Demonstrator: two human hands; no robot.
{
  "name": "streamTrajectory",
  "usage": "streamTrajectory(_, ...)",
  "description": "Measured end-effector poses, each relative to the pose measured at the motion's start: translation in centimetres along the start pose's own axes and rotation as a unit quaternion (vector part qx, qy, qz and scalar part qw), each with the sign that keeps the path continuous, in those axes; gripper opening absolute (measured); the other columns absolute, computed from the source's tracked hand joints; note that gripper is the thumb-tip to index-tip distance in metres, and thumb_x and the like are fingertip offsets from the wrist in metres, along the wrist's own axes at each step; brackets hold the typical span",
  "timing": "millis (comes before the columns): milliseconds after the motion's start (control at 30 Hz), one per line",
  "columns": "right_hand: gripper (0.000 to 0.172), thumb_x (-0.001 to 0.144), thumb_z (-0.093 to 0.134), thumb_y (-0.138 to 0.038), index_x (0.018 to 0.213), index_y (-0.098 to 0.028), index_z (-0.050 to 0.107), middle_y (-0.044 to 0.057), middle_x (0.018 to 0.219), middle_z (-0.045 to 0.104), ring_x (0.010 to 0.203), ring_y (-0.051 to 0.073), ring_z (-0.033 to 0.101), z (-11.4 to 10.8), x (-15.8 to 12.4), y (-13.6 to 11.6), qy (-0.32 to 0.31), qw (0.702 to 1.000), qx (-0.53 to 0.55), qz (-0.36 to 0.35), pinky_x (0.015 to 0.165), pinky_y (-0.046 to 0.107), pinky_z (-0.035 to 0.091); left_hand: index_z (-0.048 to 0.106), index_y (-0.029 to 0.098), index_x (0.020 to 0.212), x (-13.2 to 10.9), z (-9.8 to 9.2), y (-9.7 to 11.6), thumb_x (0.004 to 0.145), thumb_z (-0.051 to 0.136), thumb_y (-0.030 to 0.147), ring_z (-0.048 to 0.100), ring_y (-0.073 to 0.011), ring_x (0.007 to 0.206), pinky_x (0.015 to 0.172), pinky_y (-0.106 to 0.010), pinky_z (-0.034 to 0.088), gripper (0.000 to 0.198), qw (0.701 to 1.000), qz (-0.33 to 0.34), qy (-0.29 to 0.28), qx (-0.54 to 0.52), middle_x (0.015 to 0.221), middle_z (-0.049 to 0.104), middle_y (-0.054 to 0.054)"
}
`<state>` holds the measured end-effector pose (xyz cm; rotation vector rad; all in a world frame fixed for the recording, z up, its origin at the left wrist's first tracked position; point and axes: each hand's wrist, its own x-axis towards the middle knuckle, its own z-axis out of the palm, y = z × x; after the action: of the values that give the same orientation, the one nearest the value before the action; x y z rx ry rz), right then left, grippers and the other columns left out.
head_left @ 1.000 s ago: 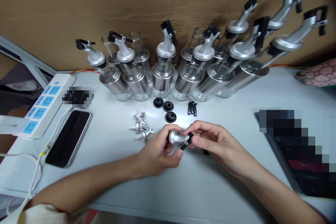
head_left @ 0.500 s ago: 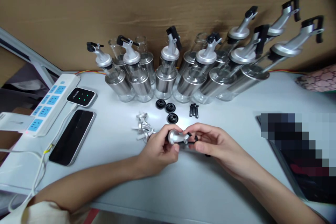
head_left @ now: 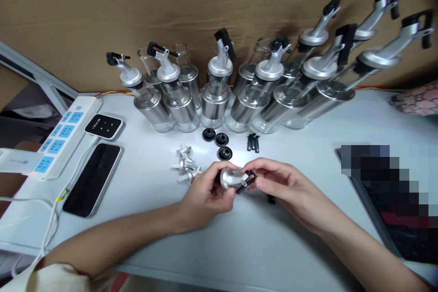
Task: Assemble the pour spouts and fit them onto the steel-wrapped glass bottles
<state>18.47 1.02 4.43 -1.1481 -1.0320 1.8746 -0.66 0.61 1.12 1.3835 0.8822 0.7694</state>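
My left hand [head_left: 208,194] is closed around the base of a silver pourer spout [head_left: 230,178], its tip pointing right. At that tip sits a black flip lever [head_left: 247,183], angled down along the spout. The thumb and fingers of my right hand [head_left: 287,187] pinch the lever's right end. Part of the spout's underside is hidden by my left fingers. Just below my right hand a small black piece [head_left: 271,199] shows on the table. Beyond my hands lie three black round stoppers [head_left: 225,153], a group of small black levers [head_left: 253,143] and loose silver spouts [head_left: 186,164].
Glass-and-steel bottles [head_left: 215,105] stand in rows along the cardboard wall [head_left: 191,4], several topped with pourers. To the left are a power strip [head_left: 61,132], a small Wi-Fi device [head_left: 104,127] and a phone [head_left: 93,180]. A dark, partly blurred-out object [head_left: 369,219] lies right.
The black lever has swung from lying straight out to the right to an angled position against the spout tip. My right fingers have moved in with it. The view has shifted slightly.
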Motion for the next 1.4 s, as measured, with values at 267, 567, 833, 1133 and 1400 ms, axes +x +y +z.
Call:
streamTrajectory(267,0.026,0.071,0.076,-0.045,0.083,-0.022,0.071,0.000,0.075,0.063,0.070,0.013,0.056,0.1,0.1,-0.3,0.013,0.998,0.049,0.030,0.071,0.026,0.043,0.050,0.018,0.116,-0.2,-0.1,0.1,0.083,0.062,0.029,0.043,-0.0078,0.057,0.052,-0.019,0.035,0.037,1.000,0.001,-0.012,0.004,0.075,0.052,0.002)
streamTrajectory(567,0.031,0.072,0.075,-0.046,0.089,-0.021,0.067,-0.001,0.077,0.059,0.069,0.013,0.057,0.3,0.4,0.1,0.076,0.995,0.065,0.031,0.074,0.029,0.047,0.049,0.019,0.119,-0.3,-0.3,-0.3,0.087,0.063,0.033,0.051,-0.0098,0.061,0.057,-0.023,0.043,0.038,0.998,0.035,-0.051,-0.032,0.078,0.056,-0.001)
streamTrajectory(833,0.023,0.080,0.068,-0.040,0.093,-0.024,0.059,0.001,0.085,0.060,0.080,0.015,0.060,0.5,0.4,0.7,0.112,0.979,-0.125,-0.111,0.076,0.028,0.048,0.046,0.020,0.113,0.1,0.0,-0.1,0.083,0.066,0.044,0.050,-0.0076,0.053,0.050,-0.021,0.044,0.043,0.994,-0.032,-0.004,-0.107,0.077,0.054,0.001)
streamTrajectory(1133,0.021,0.083,0.062,-0.040,0.094,-0.022,0.060,0.005,0.088,0.065,0.081,0.019,0.063,0.9,0.3,0.7,0.104,0.973,-0.178,-0.105,0.078,0.034,0.052,0.039,0.020,0.095,-0.2,0.1,-0.5,0.087,0.059,0.053,0.058,-0.0066,0.050,0.051,-0.019,0.043,0.040,0.985,-0.038,-0.032,-0.165,0.087,0.067,-0.005)
streamTrajectory(1400,0.030,0.082,0.065,-0.031,0.111,-0.025,0.066,0.006,0.100,0.069,0.089,0.019,0.064,0.8,-0.1,0.7,0.062,0.957,-0.239,-0.150,0.081,0.035,0.052,0.034,0.021,0.087,0.0,0.3,-0.7,0.083,0.062,0.057,0.057,-0.0061,0.046,0.049,-0.018,0.040,0.046,0.985,-0.044,-0.014,-0.164,0.075,0.061,0.004)
